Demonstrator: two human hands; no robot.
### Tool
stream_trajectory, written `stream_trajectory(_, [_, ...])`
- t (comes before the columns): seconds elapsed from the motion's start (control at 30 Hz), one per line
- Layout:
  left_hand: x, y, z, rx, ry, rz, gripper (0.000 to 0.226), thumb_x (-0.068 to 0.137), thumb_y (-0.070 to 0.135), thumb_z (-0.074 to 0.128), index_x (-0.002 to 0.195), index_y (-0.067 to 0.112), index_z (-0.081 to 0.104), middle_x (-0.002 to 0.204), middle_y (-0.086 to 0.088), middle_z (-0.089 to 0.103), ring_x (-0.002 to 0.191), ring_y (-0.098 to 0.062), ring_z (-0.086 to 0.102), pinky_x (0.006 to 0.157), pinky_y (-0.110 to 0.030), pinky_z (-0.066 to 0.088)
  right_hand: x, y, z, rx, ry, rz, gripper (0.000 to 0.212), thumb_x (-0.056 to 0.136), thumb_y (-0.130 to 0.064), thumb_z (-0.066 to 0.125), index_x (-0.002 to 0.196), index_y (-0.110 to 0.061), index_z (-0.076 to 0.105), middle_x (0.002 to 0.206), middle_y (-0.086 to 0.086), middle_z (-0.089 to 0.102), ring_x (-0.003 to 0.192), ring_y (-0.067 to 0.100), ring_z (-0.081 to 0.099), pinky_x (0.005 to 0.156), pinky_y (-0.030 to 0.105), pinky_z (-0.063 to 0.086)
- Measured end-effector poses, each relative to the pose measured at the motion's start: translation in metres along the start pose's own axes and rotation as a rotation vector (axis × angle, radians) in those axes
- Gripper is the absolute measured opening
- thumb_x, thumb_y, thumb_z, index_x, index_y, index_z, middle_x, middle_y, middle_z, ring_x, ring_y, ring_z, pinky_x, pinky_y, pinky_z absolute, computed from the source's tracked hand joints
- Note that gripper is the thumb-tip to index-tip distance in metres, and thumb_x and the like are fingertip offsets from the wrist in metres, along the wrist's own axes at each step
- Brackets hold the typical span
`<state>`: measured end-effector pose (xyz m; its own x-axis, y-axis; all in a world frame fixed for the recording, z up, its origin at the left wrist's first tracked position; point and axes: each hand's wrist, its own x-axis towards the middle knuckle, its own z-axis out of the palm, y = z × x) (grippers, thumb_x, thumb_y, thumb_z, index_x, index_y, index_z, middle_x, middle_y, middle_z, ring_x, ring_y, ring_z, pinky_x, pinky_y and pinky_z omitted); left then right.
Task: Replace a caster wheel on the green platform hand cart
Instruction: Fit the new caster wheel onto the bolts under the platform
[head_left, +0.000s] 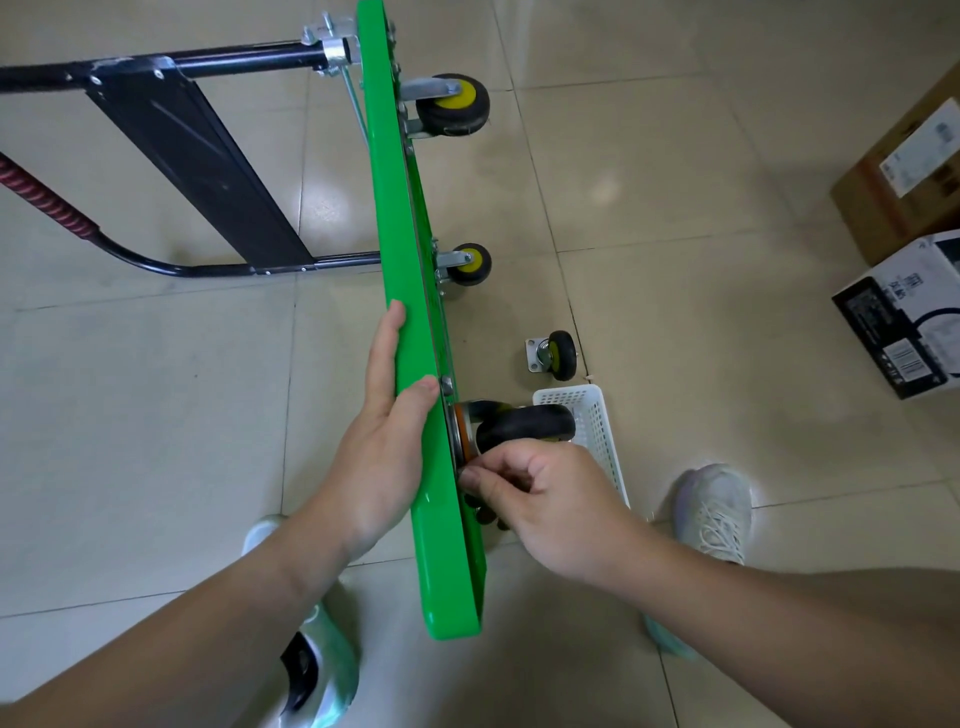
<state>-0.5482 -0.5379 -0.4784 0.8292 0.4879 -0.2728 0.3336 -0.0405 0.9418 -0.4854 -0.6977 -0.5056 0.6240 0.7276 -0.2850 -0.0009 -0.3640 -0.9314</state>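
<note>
Head view. The cart (415, 291) stands on one long edge on the floor (675, 208). Its long axis runs from the near bottom centre away toward the top of the frame, and the underside faces right. The handle (171, 156), a black tube with a dark panel, lies out to the left.

The left hand (384, 415) lies flat on the deck side. Its fingers (387, 343) are straight and together, and the thumb rests across the upper rim, which steadies the cart.

The new caster (524, 423) sits against the underside near the person. It has a smooth black tyre and an orange ring at the swivel. The right hand (540, 488) is just below it and is the nearer hand. Its thumb and forefinger pinch a small dark part, judged to be a fastener (465, 475), at the near edge of the plate. Its exact form is too small to tell.

Key relation: the fastener lies left of the right hand, and its axis is judged square to the deck. Turning it therefore calls for the wrist to stay on that line.

- Two casters with yellow hubs (452, 106) (467, 264) are mounted farther along the underside.
- A loose caster (556, 355) with a bare steel plate lies on the floor to the right.
- A white perforated basket (597, 431) stands just beside the new caster.
</note>
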Motion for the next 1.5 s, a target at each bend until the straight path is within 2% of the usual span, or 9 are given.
stream_trajectory(0.13, [0.000,0.000,0.001,-0.012,0.004,0.002,0.063,0.090,0.044,0.038,0.140,0.073,0.015,0.105,0.064,0.045,0.107,0.023,0.054,0.109,-0.032,0.040,0.000,0.006,0.006,-0.040,0.088,-0.011,0.019,0.091,-0.039,0.070,0.084,-0.021,0.072,0.071,-0.001,0.071,0.065,0.017,0.064,0.063,0.037,0.054])
stream_trajectory(0.23, [0.000,0.000,0.001,-0.010,0.010,0.012,0.064,0.089,0.042,0.037,0.143,0.067,0.014,0.098,0.067,0.043,0.100,0.031,0.050,0.096,-0.022,0.038,-0.001,0.008,0.011,0.104,0.103,-0.026,0.009,0.088,-0.032,0.073,0.092,-0.025,0.070,0.079,0.000,0.072,0.075,0.019,0.068,0.073,0.041,0.059])
stream_trajectory(0.33, [0.001,-0.002,0.001,-0.022,0.019,-0.001,0.064,0.089,0.044,0.038,0.141,0.071,0.015,0.099,0.064,0.046,0.101,0.027,0.053,0.098,-0.028,0.040,-0.004,0.009,0.014,0.247,0.069,-0.026,0.016,0.085,-0.024,0.072,0.101,-0.024,0.073,0.089,0.003,0.074,0.086,0.028,0.071,0.084,0.045,0.059])
stream_trajectory(0.43, [0.001,-0.002,0.001,-0.025,0.015,-0.002,0.064,0.089,0.045,0.038,0.141,0.072,0.015,0.100,0.064,0.047,0.101,0.027,0.053,0.098,-0.029,0.040,-0.005,0.013,0.013,0.241,0.051,0.012,0.016,0.087,-0.014,0.071,0.102,-0.020,0.074,0.089,0.003,0.075,0.087,0.026,0.072,0.086,0.044,0.059])
stream_trajectory(0.83, [-0.001,0.003,0.000,-0.016,0.003,0.001,0.059,0.089,0.047,0.039,0.133,0.081,0.018,0.112,0.059,0.049,0.111,0.013,0.058,0.116,-0.042,0.040,-0.006,0.010,0.009,0.124,0.024,0.011,0.010,0.095,-0.029,0.067,0.097,-0.025,0.075,0.083,-0.008,0.075,0.077,0.006,0.070,0.071,0.024,0.054])
stream_trajectory(1.2, [-0.002,0.003,0.001,-0.010,-0.008,0.009,0.062,0.090,0.046,0.038,0.140,0.075,0.014,0.120,0.064,0.035,0.115,0.027,0.046,0.113,-0.031,0.034,-0.011,0.021,0.005,0.163,0.035,-0.005,0.016,0.085,-0.023,0.077,0.098,-0.032,0.074,0.091,-0.003,0.075,0.087,0.015,0.072,0.085,0.034,0.060])
stream_trajectory(1.3, [-0.002,0.003,-0.003,-0.008,-0.004,0.014,0.062,0.090,0.045,0.038,0.140,0.073,0.014,0.114,0.069,0.033,0.111,0.033,0.042,0.108,-0.025,0.033,-0.011,0.038,-0.002,0.069,0.061,0.088,0.018,0.084,-0.018,0.078,0.089,-0.034,0.073,0.085,-0.005,0.075,0.081,0.009,0.071,0.079,0.025,0.058])
stream_trajectory(1.4, [-0.002,0.004,-0.005,-0.025,-0.004,0.004,0.059,0.089,0.045,0.038,0.127,0.084,0.017,0.122,0.065,0.033,0.118,0.032,0.040,0.114,-0.027,0.031,-0.014,0.076,-0.020,-0.190,0.101,0.259,0.017,0.084,-0.019,0.077,0.082,-0.035,0.072,0.076,-0.010,0.073,0.068,-0.003,0.066,0.069,0.015,0.050])
stream_trajectory(1.5, [-0.003,0.005,-0.003,-0.038,-0.004,0.017,0.058,0.089,0.043,0.038,0.126,0.083,0.019,0.119,0.068,0.032,0.117,0.034,0.038,0.114,-0.026,0.028,-0.024,0.121,-0.048,-0.400,0.093,0.403,0.014,0.085,-0.021,0.075,0.099,-0.022,0.077,0.082,-0.012,0.070,0.078,0.002,0.066,0.077,0.019,0.051])
